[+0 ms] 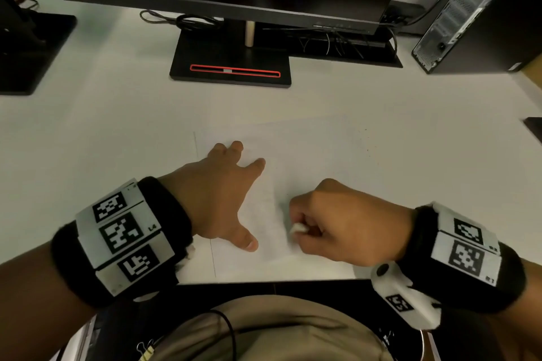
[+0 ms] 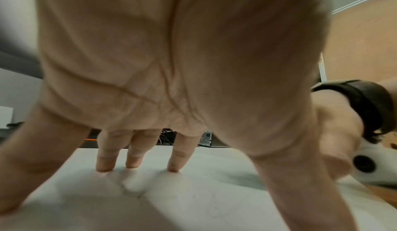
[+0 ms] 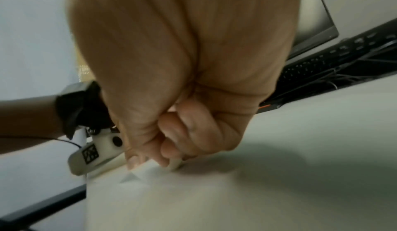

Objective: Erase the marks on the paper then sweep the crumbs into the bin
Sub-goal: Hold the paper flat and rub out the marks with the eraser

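Observation:
A white sheet of paper (image 1: 308, 155) lies on the white desk in front of me. My left hand (image 1: 223, 193) presses down on its left part with spread, straight fingers (image 2: 105, 165). My right hand (image 1: 331, 220) is curled into a fist and pinches a small white eraser (image 1: 297, 228) against the paper near its middle; in the right wrist view the eraser (image 3: 175, 164) touches the sheet under the fingertips. Tiny dark crumbs (image 1: 366, 141) dot the paper's right part. No bin shows in any view.
A black monitor stand (image 1: 231, 64) with a red slot sits behind the paper, with cables (image 1: 187, 20) beside it. A computer tower (image 1: 475, 9) stands at the back right, another dark stand (image 1: 32, 47) at the left. The desk's front edge (image 1: 264, 281) is just under my wrists.

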Demonstrator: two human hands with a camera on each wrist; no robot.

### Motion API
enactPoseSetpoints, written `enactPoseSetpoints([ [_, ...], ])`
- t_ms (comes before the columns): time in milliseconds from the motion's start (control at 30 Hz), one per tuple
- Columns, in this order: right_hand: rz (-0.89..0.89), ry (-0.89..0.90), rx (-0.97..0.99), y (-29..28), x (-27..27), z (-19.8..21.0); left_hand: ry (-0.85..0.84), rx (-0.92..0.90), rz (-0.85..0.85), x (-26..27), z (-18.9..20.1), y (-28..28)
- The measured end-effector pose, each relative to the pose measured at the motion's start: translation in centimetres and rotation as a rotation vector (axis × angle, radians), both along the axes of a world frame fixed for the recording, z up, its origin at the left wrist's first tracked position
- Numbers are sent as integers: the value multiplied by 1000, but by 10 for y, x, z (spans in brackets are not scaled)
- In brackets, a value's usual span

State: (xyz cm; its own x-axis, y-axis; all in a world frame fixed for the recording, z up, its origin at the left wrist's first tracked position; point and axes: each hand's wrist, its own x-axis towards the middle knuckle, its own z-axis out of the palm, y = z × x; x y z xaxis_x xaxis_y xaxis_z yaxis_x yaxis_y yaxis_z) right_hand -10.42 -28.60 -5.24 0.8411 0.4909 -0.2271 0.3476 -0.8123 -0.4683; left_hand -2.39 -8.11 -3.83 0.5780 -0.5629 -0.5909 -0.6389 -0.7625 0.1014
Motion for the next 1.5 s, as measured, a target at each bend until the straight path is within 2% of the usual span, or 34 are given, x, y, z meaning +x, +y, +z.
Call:
enactPoseSetpoints([
  [133, -124, -60, -59, -16, 11, 2, 3, 11, -3, 1, 0, -1],
  [267, 9, -31, -29, 1, -5, 1, 14, 10, -1, 0, 0, 0],
  [400, -100, -53, -53, -14, 6, 3, 5, 14, -6, 1, -1, 0],
  [567, 21, -26, -22, 2, -7, 2, 11, 17, -1, 1, 0, -1],
  [700, -89, -64, -55, -10, 4, 2, 9, 22, -4, 2, 0, -1],
  [833, 31, -19, -29, 6, -11, 2, 13, 20, -6, 2, 0, -1],
  [967, -92, -62, -58, -8, 5, 3, 11, 34, -5, 1, 0, -2],
  [1100, 25, -25, -27, 9, -7, 2, 9, 22, 0, 1, 0, -1],
  [1233, -99, -64, -61, -4, 9, 3, 7, 24, 1, 1, 0, -2],
  [1400, 22, -27, -47, 12, -4, 2, 12, 14, 2, 1, -2, -1],
  [1500, -91, -59, -72, -1, 10, 5, 6, 22, 1, 1, -2, -2],
])
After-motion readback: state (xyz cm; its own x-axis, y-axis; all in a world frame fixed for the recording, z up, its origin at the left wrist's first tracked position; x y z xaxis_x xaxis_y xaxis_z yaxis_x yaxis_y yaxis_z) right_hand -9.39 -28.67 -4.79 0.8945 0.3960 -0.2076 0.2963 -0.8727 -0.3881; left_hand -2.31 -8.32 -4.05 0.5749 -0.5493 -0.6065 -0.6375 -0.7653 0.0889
